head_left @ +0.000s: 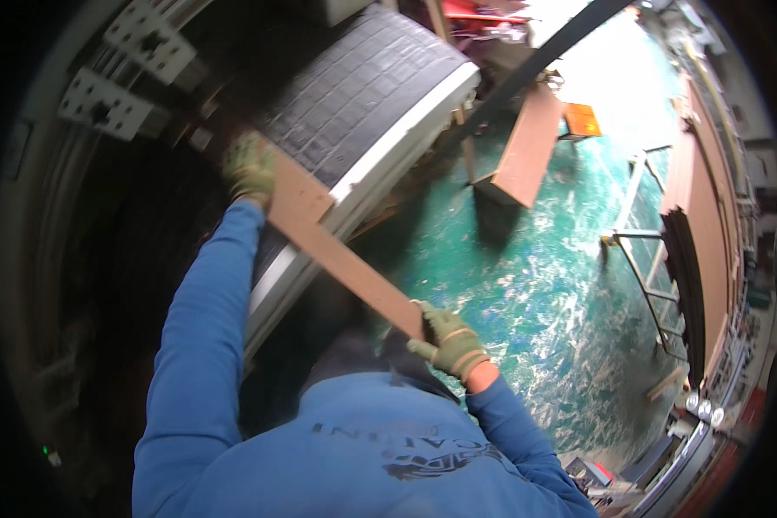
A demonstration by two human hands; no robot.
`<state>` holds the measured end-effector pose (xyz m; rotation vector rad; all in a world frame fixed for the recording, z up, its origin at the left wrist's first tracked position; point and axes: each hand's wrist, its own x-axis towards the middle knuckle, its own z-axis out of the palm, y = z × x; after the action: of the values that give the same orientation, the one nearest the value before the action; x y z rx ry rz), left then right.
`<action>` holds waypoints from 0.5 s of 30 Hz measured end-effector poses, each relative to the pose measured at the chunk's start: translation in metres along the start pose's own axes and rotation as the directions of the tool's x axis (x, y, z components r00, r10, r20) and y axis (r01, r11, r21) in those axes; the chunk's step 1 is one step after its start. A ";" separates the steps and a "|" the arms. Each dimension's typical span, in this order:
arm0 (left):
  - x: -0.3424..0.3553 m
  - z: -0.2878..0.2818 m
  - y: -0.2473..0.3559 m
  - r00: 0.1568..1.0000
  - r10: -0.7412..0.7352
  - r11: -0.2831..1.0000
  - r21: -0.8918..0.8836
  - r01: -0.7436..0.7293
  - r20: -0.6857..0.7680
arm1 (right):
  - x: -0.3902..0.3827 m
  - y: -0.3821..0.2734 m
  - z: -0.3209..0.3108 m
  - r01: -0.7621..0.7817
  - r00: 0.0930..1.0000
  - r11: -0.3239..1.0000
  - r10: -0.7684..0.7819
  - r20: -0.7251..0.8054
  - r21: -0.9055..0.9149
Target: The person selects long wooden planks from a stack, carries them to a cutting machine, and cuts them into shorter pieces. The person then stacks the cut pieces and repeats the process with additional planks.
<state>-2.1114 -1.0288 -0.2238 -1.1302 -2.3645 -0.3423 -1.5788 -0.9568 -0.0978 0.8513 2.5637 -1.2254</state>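
Note:
A long narrow brown wooden board (354, 269) runs diagonally from the machine bed out over its white edge, towards my body. My right hand (453, 344), in an olive-green glove, grips the near end of this board. A shorter brown piece of board (300, 192) lies against it on the bed. My left hand (250, 173), gloved alike, rests on the wood at the far end with its fingers stretched forward. The fingertips are slightly blurred. Beyond that hand, the far end of the board runs into dark shadow.
The machine bed has a black, grid-patterned top (363, 86) and a white edge (406, 136). White drilled plates (104, 105) stand at the upper left. On the green floor (535, 285) are a long brown panel box (531, 142), an orange stool (582, 121) and a metal rack (643, 250) beside stacked brown panels (699, 224).

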 end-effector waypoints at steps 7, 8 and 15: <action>0.003 0.031 -0.021 1.000 0.027 0.995 -0.100 -0.026 0.006 | -0.010 0.018 0.007 -0.180 0.973 0.981 0.189 0.133 -0.077; 0.003 0.030 -0.021 0.993 -0.045 0.998 -0.027 0.049 0.110 | -0.011 0.015 0.006 -0.191 0.970 0.979 0.199 0.140 -0.070; 0.003 0.012 -0.014 0.975 -0.087 0.996 0.011 0.087 0.206 | -0.012 0.002 -0.001 -0.244 0.954 0.965 0.257 0.155 -0.101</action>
<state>-2.1279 -1.0304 -0.2325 -1.1107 -2.6011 -0.2640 -1.5679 -0.9599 -0.0945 0.9768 2.2745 -1.0616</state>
